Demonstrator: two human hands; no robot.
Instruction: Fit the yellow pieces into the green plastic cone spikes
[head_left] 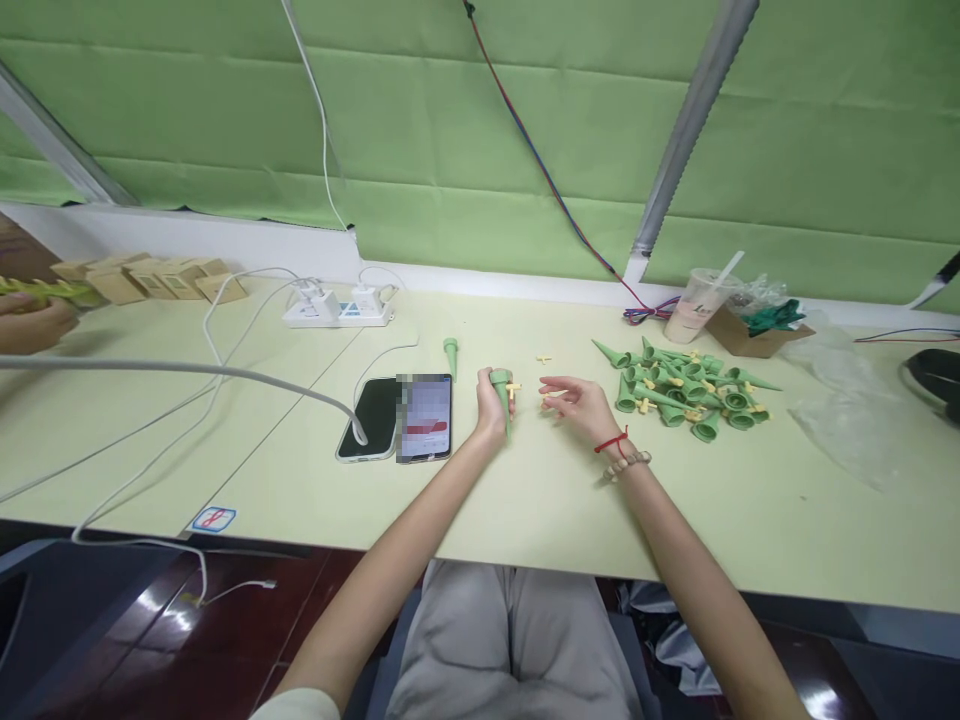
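My left hand [491,405] is wrapped round a green plastic watering spike [501,395], held upright with its wide end up and its point down. A small yellow T-shaped valve [514,390] sticks out from its side near the top. Just to the right, my right hand [574,405] has its thumb and fingers bent about a small yellow piece [545,398], partly hidden by the fingertips. Another yellow valve [544,359] lies on the table beyond it. A single green spike [450,355] lies behind the phones.
Right of my hands spreads a pile of green spikes [675,385] with yellow valves. Behind are a drink cup [697,305], a cardboard box [757,335] and plastic bags [844,430]. Two phones [371,420], cables and a power strip [337,312] lie left. Another person's hand [34,322] is far left.
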